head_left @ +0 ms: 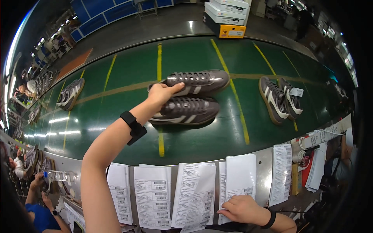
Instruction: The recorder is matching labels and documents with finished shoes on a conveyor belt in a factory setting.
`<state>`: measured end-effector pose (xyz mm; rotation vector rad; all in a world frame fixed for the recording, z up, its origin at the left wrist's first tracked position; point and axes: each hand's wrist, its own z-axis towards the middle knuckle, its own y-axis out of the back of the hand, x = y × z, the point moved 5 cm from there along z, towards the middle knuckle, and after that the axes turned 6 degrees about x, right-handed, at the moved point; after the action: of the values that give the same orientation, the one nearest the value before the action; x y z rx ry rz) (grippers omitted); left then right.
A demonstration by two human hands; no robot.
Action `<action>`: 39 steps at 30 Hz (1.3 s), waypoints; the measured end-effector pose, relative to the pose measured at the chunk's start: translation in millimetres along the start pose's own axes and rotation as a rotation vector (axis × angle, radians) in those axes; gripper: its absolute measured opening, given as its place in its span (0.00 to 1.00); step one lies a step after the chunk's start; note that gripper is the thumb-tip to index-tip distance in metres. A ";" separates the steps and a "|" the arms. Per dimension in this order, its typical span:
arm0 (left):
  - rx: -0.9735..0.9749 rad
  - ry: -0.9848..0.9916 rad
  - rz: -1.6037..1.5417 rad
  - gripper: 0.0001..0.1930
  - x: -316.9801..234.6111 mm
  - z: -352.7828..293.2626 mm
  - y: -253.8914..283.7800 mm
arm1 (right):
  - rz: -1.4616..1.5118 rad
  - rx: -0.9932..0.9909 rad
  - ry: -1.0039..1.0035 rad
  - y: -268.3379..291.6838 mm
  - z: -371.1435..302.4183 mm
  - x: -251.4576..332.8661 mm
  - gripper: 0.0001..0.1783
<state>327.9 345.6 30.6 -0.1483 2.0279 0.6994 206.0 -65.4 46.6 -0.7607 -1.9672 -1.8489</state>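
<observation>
My left hand (160, 95) reaches over the green belt and grips the heel end of a dark grey-brown sneaker (206, 79) with pale side stripes, its toe to the right. Just below it on the belt is a matching sneaker (191, 110), partly behind my wrist. My right hand (243, 209) rests low on a stack of white label sheets (241, 174), its fingers curled in; whether they pinch something is hidden. More printed label sheets (152, 198) lie in a row along the metal edge, left of that hand.
Another sneaker pair (274, 101), one with a white tag, stands to the right on the yellow-lined belt (132, 136). A further sneaker (71, 94) is at left. Shoe boxes (227, 17) are stacked beyond. A bottle (58, 176) and a co-worker's arms (46, 200) are lower left.
</observation>
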 end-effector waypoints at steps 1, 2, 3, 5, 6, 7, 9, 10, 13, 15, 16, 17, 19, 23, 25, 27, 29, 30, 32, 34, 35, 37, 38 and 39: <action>0.053 0.054 -0.001 0.32 -11.0 -13.6 -19.4 | -0.002 -0.002 -0.016 -0.6 -6.1 -1.8 0.16; 0.117 0.028 -0.083 0.24 -3.9 -4.2 -35.6 | 0.006 -0.019 -0.022 -0.9 -11.1 -4.0 0.15; 0.131 0.026 -0.082 0.24 -5.8 -4.0 -39.5 | 0.014 -0.039 -0.030 -0.2 -16.1 -5.7 0.15; 0.044 -0.409 0.417 0.16 -29.3 -6.3 -31.8 | 0.027 -0.039 -0.083 3.1 -24.2 -9.6 0.15; -0.018 -0.629 0.664 0.15 -39.5 -12.8 -26.6 | 0.035 -0.037 -0.107 5.4 -25.7 -12.1 0.15; -0.010 -0.610 0.712 0.15 -37.1 -14.3 -21.1 | 0.037 -0.039 -0.106 6.6 -26.1 -15.1 0.15; -0.073 -0.773 0.942 0.21 -28.2 -19.3 -13.6 | 0.045 -0.048 -0.124 7.9 -25.6 -20.1 0.15; -0.073 -0.772 0.945 0.21 -26.3 -16.4 -12.4 | 0.047 -0.049 -0.121 7.8 -23.7 -22.1 0.15; -0.023 -0.836 1.059 0.31 -27.9 -16.5 -17.3 | 0.053 -0.065 -0.072 7.6 -16.6 -23.4 0.15; -0.045 -1.043 1.105 0.38 -46.6 -22.3 -29.0 | 0.013 -0.051 -0.044 7.9 -11.7 -20.4 0.14; -0.022 -1.064 1.112 0.40 -45.5 -15.2 -35.6 | 0.013 -0.051 -0.045 8.4 -10.8 -20.0 0.14; -0.025 -1.061 1.113 0.40 -46.8 -9.1 -34.3 | 0.003 -0.047 -0.030 8.5 -9.2 -18.1 0.14; 0.308 -0.630 1.005 0.38 -44.2 10.2 -41.7 | -0.008 -0.048 -0.026 8.8 -10.5 -17.9 0.15; 0.375 -0.580 1.163 0.31 -50.9 17.4 -42.8 | -0.005 -0.037 -0.062 8.3 -19.6 -17.7 0.15; 0.378 -0.599 1.174 0.26 -56.1 18.6 -40.1 | 0.002 -0.039 -0.092 8.1 -27.7 -19.8 0.14; 0.330 -0.641 1.288 0.22 -54.6 22.6 -29.6 | 0.015 -0.061 -0.131 8.9 -35.2 -23.1 0.14; 0.272 -0.623 1.397 0.19 -57.5 14.9 -11.5 | 0.027 -0.072 -0.146 12.9 -40.3 -29.9 0.14; 0.236 -0.591 1.437 0.19 -49.0 18.8 4.8 | 0.033 -0.075 -0.158 15.1 -41.6 -32.2 0.14; 0.232 -0.378 1.494 0.21 -37.6 16.1 31.7 | 0.029 -0.078 -0.172 20.0 -41.1 -36.4 0.14; 0.241 -0.245 1.530 0.23 -29.0 9.3 45.4 | 0.021 -0.087 -0.182 23.0 -38.6 -41.1 0.14; 0.217 -0.478 1.362 0.24 -36.0 -10.6 41.6 | 0.009 -0.105 -0.190 24.3 -37.4 -42.4 0.13; 0.262 -0.751 1.186 0.31 -32.1 -38.8 34.4 | 0.015 -0.114 -0.193 23.7 -26.8 -43.8 0.13; 0.247 -0.747 1.200 0.34 -22.8 -42.7 31.9 | 0.020 -0.127 -0.102 23.7 -14.9 -39.5 0.10; 0.228 -0.742 1.208 0.36 -12.9 -44.5 30.4 | 0.021 -0.136 -0.008 23.4 -3.5 -32.7 0.08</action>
<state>289.9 344.9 71.1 1.3624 1.2797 1.0036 245.5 -73.5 46.9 -0.8259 -1.8454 -1.9866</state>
